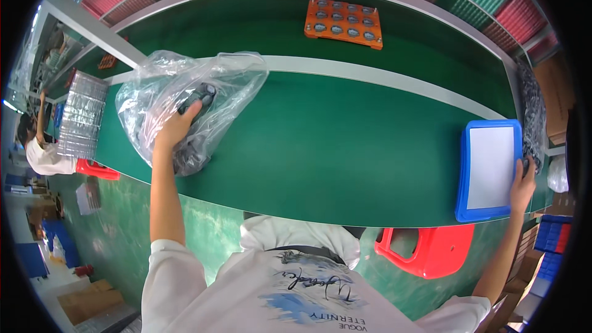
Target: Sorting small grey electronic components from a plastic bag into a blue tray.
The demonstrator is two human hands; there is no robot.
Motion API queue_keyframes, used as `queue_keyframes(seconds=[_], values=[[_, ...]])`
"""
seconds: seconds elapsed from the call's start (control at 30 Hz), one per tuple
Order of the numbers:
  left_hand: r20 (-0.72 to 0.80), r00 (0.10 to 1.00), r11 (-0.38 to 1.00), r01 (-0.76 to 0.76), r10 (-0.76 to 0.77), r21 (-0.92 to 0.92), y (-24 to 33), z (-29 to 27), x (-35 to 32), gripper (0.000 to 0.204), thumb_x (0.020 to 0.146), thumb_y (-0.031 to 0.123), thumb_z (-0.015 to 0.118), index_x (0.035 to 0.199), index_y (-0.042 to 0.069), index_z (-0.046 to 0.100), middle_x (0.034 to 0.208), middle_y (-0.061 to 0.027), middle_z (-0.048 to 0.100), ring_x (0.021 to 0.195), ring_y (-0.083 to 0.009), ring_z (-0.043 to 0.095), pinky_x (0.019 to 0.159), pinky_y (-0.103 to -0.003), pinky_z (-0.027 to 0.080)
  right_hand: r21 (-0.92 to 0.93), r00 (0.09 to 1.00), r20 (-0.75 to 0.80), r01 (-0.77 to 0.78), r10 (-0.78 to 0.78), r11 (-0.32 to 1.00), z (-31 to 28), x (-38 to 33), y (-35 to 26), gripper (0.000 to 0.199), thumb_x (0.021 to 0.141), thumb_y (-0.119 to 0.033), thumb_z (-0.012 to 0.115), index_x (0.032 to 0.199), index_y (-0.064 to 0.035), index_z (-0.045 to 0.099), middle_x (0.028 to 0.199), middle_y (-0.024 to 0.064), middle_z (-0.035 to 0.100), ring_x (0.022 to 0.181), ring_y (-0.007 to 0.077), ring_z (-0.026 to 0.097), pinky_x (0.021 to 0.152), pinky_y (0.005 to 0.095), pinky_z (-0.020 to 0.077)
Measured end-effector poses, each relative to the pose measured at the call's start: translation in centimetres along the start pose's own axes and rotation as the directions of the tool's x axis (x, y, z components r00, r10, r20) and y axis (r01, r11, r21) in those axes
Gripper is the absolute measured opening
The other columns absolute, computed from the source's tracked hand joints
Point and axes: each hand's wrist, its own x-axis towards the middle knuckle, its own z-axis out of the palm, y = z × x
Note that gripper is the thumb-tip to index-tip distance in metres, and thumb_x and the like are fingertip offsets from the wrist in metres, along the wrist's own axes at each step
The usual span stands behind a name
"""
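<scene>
At the left of the green worktable lies a large clear plastic bag [237, 80] with dark grey parts inside. My left hand [174, 126] reaches into its opening, closed round a dark, rounded part [203, 94] whose exact kind I cannot make out. Far to the right, my right hand [523, 190] is beside the right edge of a blue-rimmed tray stack [464, 176] topped with a white sheet [491, 169]. Its fingers are bent round a small dark thing, partly hidden, next to a bag of dark pieces [531, 123].
An orange tray [312, 31] with several round grey pieces sits on the far belt, behind a pale rail [345, 73]. Silvery padded wrap [83, 114] stands at the left end. A red stool [431, 251] is by the near edge. Another person [49, 154] sits far left.
</scene>
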Motion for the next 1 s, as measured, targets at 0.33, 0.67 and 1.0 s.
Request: queue_keyframes(seconds=[0.33,0.67,1.0], values=[[-0.164,0.98,0.971,-0.07,0.109,0.227,5.7,4.1,-2.1,0.062,0.09,0.049,0.069,0.141,0.017,0.059,0.147,-0.0253,0.049,0.137,-0.0457,0.044,0.115,-0.059,0.03,0.52,0.778,0.394,0.251,-0.49,0.816,3.5,1.8,-29.6,0.036,0.096,-0.016,0.067,0.129,-0.0045,0.06,0.108,0.0207,0.068,0.086,0.033,0.067,0.079,0.038,0.0532],[-0.104,0.994,0.991,-0.051,0.039,-0.12,8.8,3.6,-4.8,0.038,0.087,0.032,0.073,0.118,0.01,0.068,0.106,-0.0252,0.063,0.093,-0.0448,0.065,0.077,-0.054,0.053,0.554,0.7,0.08,0.561,-0.71,0.616,11.2,-0.5,-39.8,0.034,0.093,-0.016,0.07,0.123,-0.0051,0.06,0.098,0.0174,0.062,0.086,0.0378,0.064,0.074,0.0431,0.0515],[-0.249,0.886,0.772,-0.462,0.39,-0.437,15.3,-1.3,-6.4,0.022,0.086,0.02,0.076,0.103,0.008,0.071,0.091,-0.0146,0.064,0.08,-0.0339,0.067,0.068,-0.043,0.056,0.521,0.799,0.213,0.394,-0.562,0.757,8.9,-5.9,-37.7,0.041,0.09,-0.014,0.073,0.126,-0.0011,0.057,0.113,0.0192,0.056,0.103,0.0372,0.056,0.089,0.0433,0.0493]])
